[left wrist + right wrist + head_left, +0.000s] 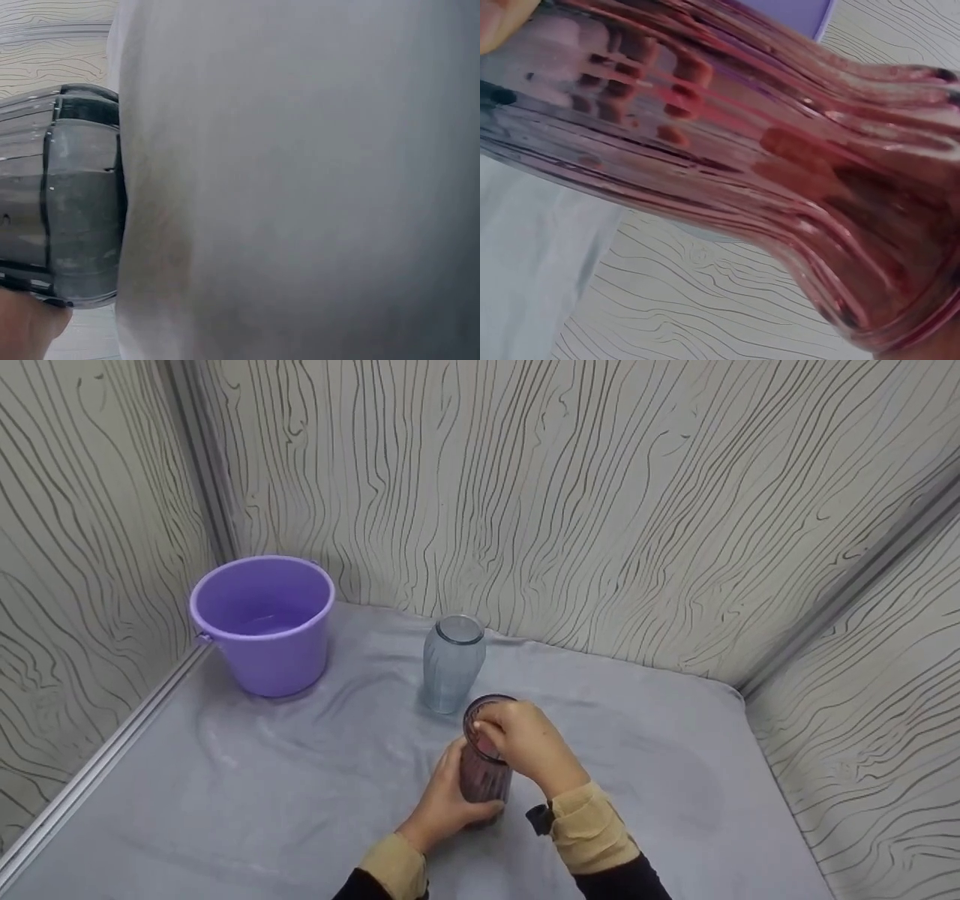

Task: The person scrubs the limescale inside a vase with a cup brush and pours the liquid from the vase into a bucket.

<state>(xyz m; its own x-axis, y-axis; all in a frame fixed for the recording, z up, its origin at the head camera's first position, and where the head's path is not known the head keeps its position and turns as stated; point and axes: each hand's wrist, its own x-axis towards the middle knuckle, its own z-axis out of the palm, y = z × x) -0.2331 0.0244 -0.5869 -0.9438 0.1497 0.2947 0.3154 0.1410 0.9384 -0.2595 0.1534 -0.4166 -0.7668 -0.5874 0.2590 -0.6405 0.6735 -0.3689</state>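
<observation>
A purple-pink ribbed glass vase [486,776] stands near the front of the table, its mouth tilted slightly toward the back. My left hand [446,799] grips its body from the left, with the thumb across the near side. Over the mouth is my right hand [529,739], its fingers bent down inside the rim. Through the glass [705,142] in the right wrist view, blurred fingers show within the neck; whether they hold anything is unclear. The left wrist view catches the vase's base [82,202]. Behind it stands a blue-grey glass vase [454,667], upright.
A purple bucket [277,664] stands at the back left corner. Grey cloth [300,795] with wrinkles covers the table. Walls with a wood-line pattern [480,487] close off the back and both sides.
</observation>
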